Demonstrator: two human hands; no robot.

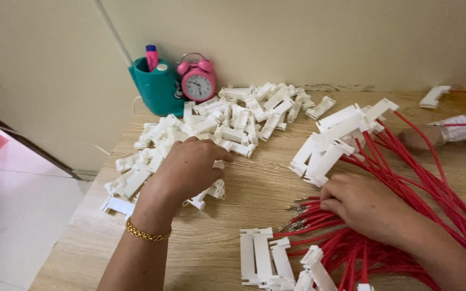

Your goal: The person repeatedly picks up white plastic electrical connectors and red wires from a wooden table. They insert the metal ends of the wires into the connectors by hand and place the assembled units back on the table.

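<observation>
The white plastic connector housings [211,121] are lying in a loose heap toward the counter's far left corner, and the left hand [187,168] is resting palm-down on the heap's near side with its fingers curled over a few pieces; whether it is actually gripping one cannot be told, since the fingertips are hidden. The right hand [365,205] is pressing down on the bundle of red wires [405,178] toward the counter's right edge, its fingers bent onto the strands just beside their bare metal terminals [296,215], seemingly pinching one. Those tips are looking thin, so a careless pull is likely to bend them or drag neighbouring wires into a tangle. Housings near the counter's [233,215] left edge are sitting close enough that a sweep of the left hand could be knocking them onto the floor.
</observation>
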